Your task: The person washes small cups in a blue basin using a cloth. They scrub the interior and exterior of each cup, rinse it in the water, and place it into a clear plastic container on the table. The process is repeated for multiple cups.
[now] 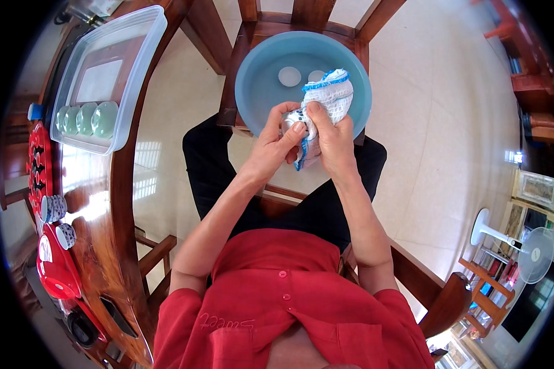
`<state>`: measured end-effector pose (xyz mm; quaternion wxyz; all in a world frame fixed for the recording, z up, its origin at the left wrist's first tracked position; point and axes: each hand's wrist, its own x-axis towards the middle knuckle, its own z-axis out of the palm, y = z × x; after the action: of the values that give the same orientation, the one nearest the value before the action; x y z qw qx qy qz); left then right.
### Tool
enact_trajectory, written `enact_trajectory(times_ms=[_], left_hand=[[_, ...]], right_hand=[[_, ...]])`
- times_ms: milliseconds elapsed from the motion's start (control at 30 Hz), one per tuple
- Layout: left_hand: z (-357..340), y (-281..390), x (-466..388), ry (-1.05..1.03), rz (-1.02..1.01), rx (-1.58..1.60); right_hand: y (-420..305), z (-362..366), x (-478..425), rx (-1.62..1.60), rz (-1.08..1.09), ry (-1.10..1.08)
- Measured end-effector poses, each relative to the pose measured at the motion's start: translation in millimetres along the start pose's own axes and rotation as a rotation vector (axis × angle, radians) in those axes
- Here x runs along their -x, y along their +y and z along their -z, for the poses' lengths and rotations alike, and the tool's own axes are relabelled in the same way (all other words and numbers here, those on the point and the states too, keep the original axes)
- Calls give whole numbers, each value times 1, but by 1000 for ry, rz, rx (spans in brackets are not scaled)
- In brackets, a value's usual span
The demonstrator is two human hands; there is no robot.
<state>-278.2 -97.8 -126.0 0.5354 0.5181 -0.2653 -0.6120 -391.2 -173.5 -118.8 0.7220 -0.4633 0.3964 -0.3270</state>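
My left hand (281,138) grips a small white cup with a dark pattern (295,119), its fingers around the side. My right hand (334,138) holds a white cloth with blue edging (334,99) against the cup. Both hands are over the near part of a round blue basin (248,83), which stands on a wooden chair seat. Two round white pieces lie in the basin: one (289,76) in plain view, the other (316,76) partly covered by the cloth. The cloth hides part of the cup.
On the wooden table (99,184) at left stands a clear plastic container (136,83) with several pale green glass-like cups (105,120). Stacked patterned cups (54,208) and a red tray (57,267) are nearer. A white fan (535,255) stands at far right.
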Motion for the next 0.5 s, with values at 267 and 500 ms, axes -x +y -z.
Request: enact_trajectory(times_ms=[267,500], left_hand=[[-4,2,-11,133,167,658],[10,-14,-11,-67,173,548]], right_hand=[[24,-12,22,244,453,-21],[15,-8,-3,150,373,44]])
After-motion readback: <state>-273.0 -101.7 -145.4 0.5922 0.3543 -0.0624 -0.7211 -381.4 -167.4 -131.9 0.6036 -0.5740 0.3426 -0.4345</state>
